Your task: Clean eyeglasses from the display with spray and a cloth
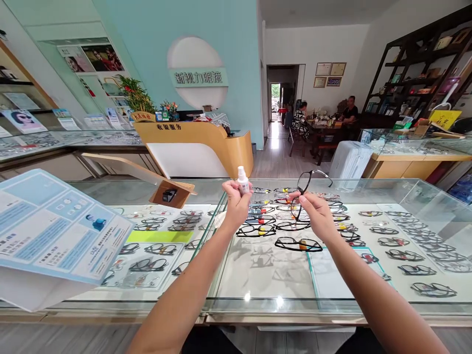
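Observation:
My left hand (237, 196) is closed around a small white spray bottle (242, 181), held upright over the glass counter. To its right, my right hand (317, 210) grips a pair of black-framed eyeglasses (303, 183) by the frame, with one lens rim up and the other below my fingers. Beneath and between my hands lie several eyeglasses in rows on the counter, most of them dark-framed. The nearest pair of black glasses (298, 244) has an orange tag on a lens. Part of the rows is hidden behind my right hand.
A blue-and-white leaflet stand (66, 221) leans at the left, beside a wooden stand (171, 191). More eyeglasses (416, 270) fill the glass case on the right. Farther back are a wooden reception desk (191, 142), a wrapped suitcase (350, 164) and two people seated at a table.

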`<state>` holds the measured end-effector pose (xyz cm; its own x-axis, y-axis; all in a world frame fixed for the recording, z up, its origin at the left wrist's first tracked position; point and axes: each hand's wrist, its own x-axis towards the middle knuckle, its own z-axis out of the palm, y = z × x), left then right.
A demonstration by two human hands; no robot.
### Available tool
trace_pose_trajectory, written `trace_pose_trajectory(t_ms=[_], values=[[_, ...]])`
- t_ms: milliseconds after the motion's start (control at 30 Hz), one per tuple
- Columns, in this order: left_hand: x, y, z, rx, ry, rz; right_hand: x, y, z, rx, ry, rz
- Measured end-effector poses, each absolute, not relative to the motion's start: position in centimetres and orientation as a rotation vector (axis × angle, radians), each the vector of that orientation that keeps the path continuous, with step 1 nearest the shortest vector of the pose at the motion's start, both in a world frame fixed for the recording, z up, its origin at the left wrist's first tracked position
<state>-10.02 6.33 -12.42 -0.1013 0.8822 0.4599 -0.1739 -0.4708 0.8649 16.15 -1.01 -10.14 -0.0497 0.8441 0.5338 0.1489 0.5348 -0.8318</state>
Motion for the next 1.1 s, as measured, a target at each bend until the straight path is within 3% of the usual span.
trace_pose_trajectory(t_ms=[367, 800, 1100], values=[[-8.9, 2.6, -8.9, 0.985, 0.476, 1.065, 15.2, -1.4, -10.7, -0.875, -1.71, 0.77], [-7.6, 1.7, -11.3, 1.767, 0.995, 1.283, 13.7, -2.6, -10.5, -0.792, -1.911, 0.942], [-7.5, 1.5, -11.7, 1.759, 0.947, 1.255, 13.6, -2.4, -10.9, -0.749, -1.782, 1.022]])
